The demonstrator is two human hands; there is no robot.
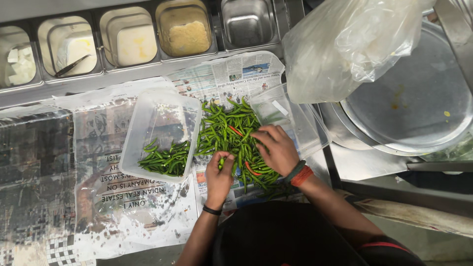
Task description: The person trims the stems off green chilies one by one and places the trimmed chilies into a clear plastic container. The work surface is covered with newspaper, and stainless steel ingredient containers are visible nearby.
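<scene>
- The left hand (218, 176) is curled closed on 1 green chilli (221, 162), pinched between thumb and fingers at the 6 o'clock edge of the chilli pile (231, 138).
- The right hand (277, 148) lies palm-down on the pile's 3 o'clock side, fingers loosely bent and pressing on the chillies; whether it grips any cannot be told.
- The pile is a loose heap of green chillies on newspaper (231, 74), too many to count, with 2 red chillies (235, 130) showing among them.
- 1 clear plastic tub (160, 118) sits just beside the pile at 9 o'clock; a smaller bunch of green chillies (165, 160) lies in its near end.
- 1 second clear tub (290, 123) stands at 2 o'clock from the pile, touching its edge, just above the right hand.
- 1 black band (212, 211) circles the left wrist; the right wrist carries a green and orange set of bands (299, 174).
- 1 crumpled clear plastic bag (345, 44) bulks at 1 o'clock, overhanging the second tub.
- 1 large round steel tray (419, 103) lies at 3 o'clock, well apart from the hands.
- 5 steel inset pans (249, 22) run along 12 o'clock: 3 hold white contents, 1 holds yellowish crumbs, 1 looks bare steel.
- 1 sheet of clear plastic (98, 197) covers more newspaper at 8 o'clock.
</scene>
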